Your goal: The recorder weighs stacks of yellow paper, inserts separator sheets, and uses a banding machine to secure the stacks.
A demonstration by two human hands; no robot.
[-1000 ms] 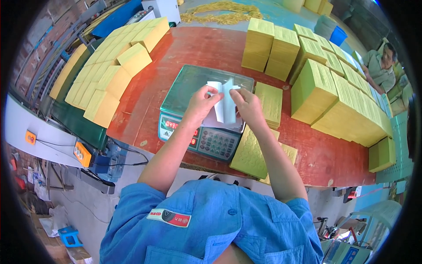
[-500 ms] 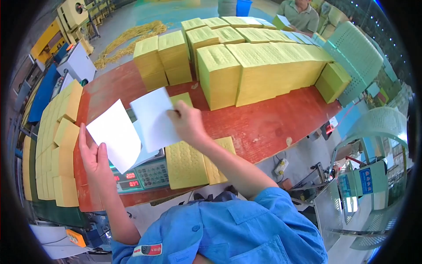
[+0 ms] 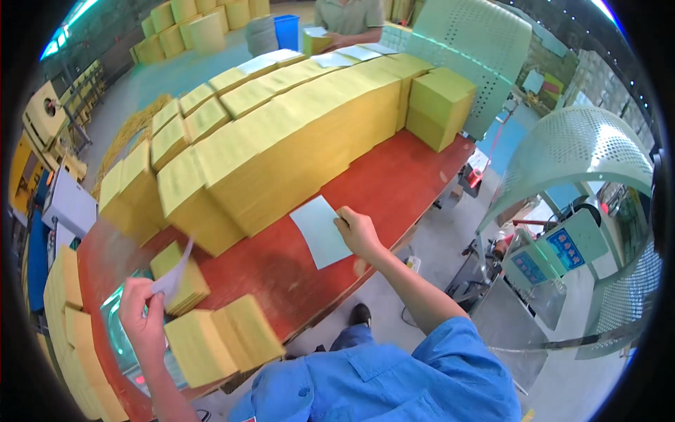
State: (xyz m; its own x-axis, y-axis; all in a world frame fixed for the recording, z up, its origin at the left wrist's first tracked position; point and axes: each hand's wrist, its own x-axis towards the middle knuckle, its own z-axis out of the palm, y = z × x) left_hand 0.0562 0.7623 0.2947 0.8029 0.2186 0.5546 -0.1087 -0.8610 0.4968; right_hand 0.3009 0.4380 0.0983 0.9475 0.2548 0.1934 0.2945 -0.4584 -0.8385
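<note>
My right hand (image 3: 361,233) pinches the edge of a pale bluish-white paper sheet (image 3: 320,232) above the red table (image 3: 380,184). At the left, my left hand (image 3: 139,320) is closed on another white sheet (image 3: 174,276), seen nearly edge-on. Behind that sheet is a low pile of yellow paper (image 3: 184,271), partly covered by it. Two more yellow paper stacks (image 3: 204,344) lie right of my left hand, near the table's front edge. A digital scale (image 3: 114,309) with a lit display shows partly around my left hand and forearm.
Long rows of tall yellow paper stacks (image 3: 302,162) fill the table's far side, some topped with white sheets. A separate yellow stack (image 3: 439,105) stands at the right end beside a perforated panel (image 3: 464,56). Another person (image 3: 348,21) works across the table. More yellow stacks (image 3: 67,337) line the left.
The view has swung to the right. My right hand has carried its sheet rightward, away from the scale. The sheet in my left hand has turned from face-on to nearly edge-on.
</note>
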